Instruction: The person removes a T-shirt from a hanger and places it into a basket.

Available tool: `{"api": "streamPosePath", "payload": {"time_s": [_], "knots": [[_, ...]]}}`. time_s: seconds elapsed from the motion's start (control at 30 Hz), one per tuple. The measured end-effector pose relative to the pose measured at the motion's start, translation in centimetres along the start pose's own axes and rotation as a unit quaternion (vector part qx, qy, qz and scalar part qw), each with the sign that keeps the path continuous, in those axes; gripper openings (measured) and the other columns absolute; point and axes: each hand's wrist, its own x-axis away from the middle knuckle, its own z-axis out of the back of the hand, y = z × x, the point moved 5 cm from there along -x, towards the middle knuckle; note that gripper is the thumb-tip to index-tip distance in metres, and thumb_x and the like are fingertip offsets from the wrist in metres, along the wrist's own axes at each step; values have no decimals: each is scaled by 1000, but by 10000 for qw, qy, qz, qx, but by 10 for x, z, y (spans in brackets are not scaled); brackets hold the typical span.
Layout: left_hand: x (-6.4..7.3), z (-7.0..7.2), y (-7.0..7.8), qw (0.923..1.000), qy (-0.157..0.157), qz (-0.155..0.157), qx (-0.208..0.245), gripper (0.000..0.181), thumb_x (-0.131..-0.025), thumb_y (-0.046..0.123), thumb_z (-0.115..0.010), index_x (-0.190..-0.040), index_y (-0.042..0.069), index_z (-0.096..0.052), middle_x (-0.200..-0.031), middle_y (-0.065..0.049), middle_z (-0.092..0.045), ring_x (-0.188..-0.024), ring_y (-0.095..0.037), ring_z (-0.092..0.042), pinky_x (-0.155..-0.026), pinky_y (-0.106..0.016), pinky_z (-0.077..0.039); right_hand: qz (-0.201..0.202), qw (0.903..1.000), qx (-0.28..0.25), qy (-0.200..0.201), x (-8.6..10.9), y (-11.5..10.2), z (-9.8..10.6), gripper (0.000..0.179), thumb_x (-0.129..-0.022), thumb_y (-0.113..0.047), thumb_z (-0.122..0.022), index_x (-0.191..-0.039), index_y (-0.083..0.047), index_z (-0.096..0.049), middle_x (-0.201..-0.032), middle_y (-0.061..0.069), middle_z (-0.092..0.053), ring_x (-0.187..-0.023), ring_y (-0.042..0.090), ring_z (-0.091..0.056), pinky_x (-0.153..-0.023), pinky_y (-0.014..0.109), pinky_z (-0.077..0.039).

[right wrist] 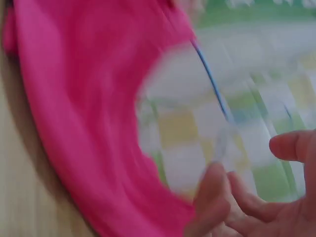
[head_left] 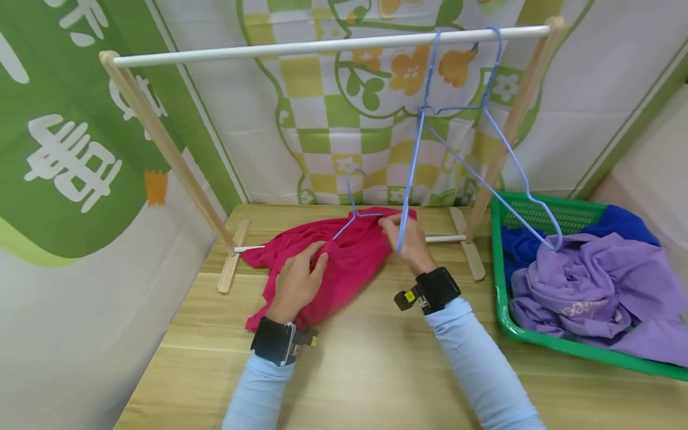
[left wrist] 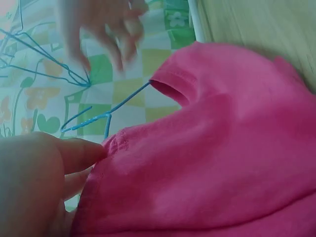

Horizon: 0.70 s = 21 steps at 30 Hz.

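Note:
A crimson-pink garment (head_left: pixel 344 286), seemingly a shirt, lies bunched on the table under the rack. A blue wire hanger (left wrist: pixel 129 98) is partly inside it; its hook and shoulders stick out at the neck opening, and the lower part is hidden by cloth. My left hand (head_left: pixel 300 279) pinches the neckline edge between thumb and fingers beside the hanger. Over the garment's far right side is my right hand (head_left: pixel 414 243), its fingers loosely bent and apart, holding nothing in the right wrist view (right wrist: pixel 247 202). A hanging hanger (head_left: pixel 415 155) crosses in front of it in the head view.
A wooden rack with a white top rail (head_left: pixel 322 46) spans the table. Another blue hanger (head_left: pixel 487 89) hangs at its right end. At right stands a green basket (head_left: pixel 501 298) holding a purple garment (head_left: pixel 575 292) and blue cloth (head_left: pixel 620 224). A patterned curtain (head_left: pixel 301 119) hangs behind.

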Motion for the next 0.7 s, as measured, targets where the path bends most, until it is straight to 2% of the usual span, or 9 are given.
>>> {"api": "streamPosePath", "payload": {"time_s": [0.07, 0.1, 0.17, 0.27, 0.43, 0.57, 0.7], "knots": [[1, 0, 3, 9999, -23, -127, -14, 38, -107, 33, -59, -144, 25, -64, -107, -5, -75, -94, -27, -69, -73, -45, -54, -40, 9974, 100, -708, 7, -5, -30, 39, -104, -33, -60, -126, -1, -68, -108, 26, -77, -76, 31, -72, -68, 24, -51], [2, 0, 4, 9998, -12, -204, -40, 36, -107, 32, -58, -142, 24, -64, -98, -5, -73, -89, -25, -67, -70, -42, -52, -28, 9961, 115, -873, 9, -8, -41, 41, -104, -34, -59, -128, -2, -66, -108, 25, -77, -79, 35, -74, -69, 24, -52], [3, 0, 6, 9995, 6, -298, -60, 33, -108, 28, -58, -139, 22, -65, -82, -5, -65, -77, -23, -60, -63, -37, -47, 17, 9950, 118, -992, 13, -13, -58, 41, -105, -32, -60, -132, -1, -62, -104, 24, -78, -81, 40, -76, -67, 24, -53], [6, -1, 11, 9993, 44, -343, -162, 27, -108, 26, -56, -133, 18, -64, -71, -3, -54, -70, -20, -54, -59, -34, -42, 110, 9958, 203, -888, 16, -20, -71, 37, -105, -26, -60, -131, 0, -58, -93, 20, -79, -71, 33, -75, -62, 22, -52], [12, 0, 19, 9989, 71, -241, -392, 14, -109, 26, -55, -117, 16, -62, -72, -1, -52, -67, -18, -50, -56, -33, -39, 216, 9975, 336, -584, 12, -23, -74, 28, -103, -18, -55, -123, 1, -59, -78, 11, -78, -53, 11, -67, -55, 21, -48], [17, 8, 33, 9970, 149, -421, -637, 11, -108, 27, -56, -104, 17, -59, -81, -1, -55, -69, -18, -53, -56, -32, -41, 271, 9992, 121, -275, 1, -27, -66, 25, -101, -17, -53, -114, 0, -63, -64, 3, -73, -45, 5, -62, -50, 21, -42], [27, 21, 50, 9937, 291, -615, -885, 12, -105, 28, -59, -100, 17, -60, -90, -1, -60, -69, -17, -56, -55, -31, -42, 263, 9994, -157, -161, -12, -34, -56, 24, -103, -17, -52, -102, 1, -69, -52, -10, -63, -42, 2, -60, -47, 20, -39]]}}
